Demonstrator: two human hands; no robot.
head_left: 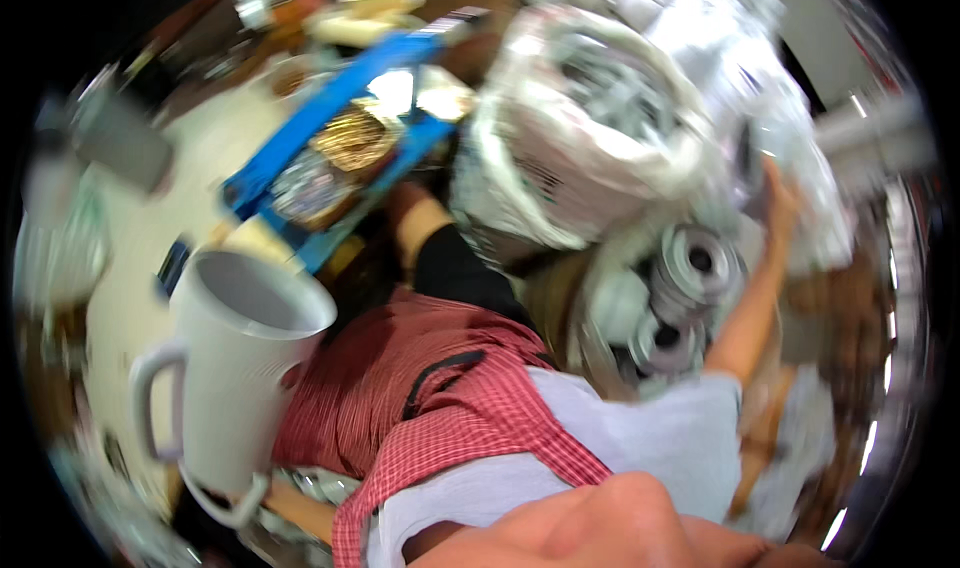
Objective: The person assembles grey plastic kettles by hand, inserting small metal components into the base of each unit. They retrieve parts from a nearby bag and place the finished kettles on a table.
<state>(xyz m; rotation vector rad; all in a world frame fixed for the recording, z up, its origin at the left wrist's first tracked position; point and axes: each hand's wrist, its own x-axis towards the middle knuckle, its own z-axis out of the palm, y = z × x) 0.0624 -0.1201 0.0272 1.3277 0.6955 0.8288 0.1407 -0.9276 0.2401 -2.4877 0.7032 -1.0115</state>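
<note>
Head view: plastic bag [806, 138] beside right hand [784, 200], pitcher [232, 378] by left hand [245, 500].

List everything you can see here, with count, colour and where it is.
Pitcher: one, off-white, lower left
Loop: one, white, under the pitcher
Tray: one, blue, upper left
Shiny bundles: at least two, gold and silver, in the tray
Plastic bag: one, white, upper centre
Loose pieces: many, grey, inside that bag
Clear bag: at least one, whitish, upper right
Ring-shaped parts: at least two, grey, right of centre
Checked cloth: one, red, over the lap
Blurred clutter: uncountable, mixed, edges
Left forearm: one, bare, lower left
Right hand: one, bare, right
</note>
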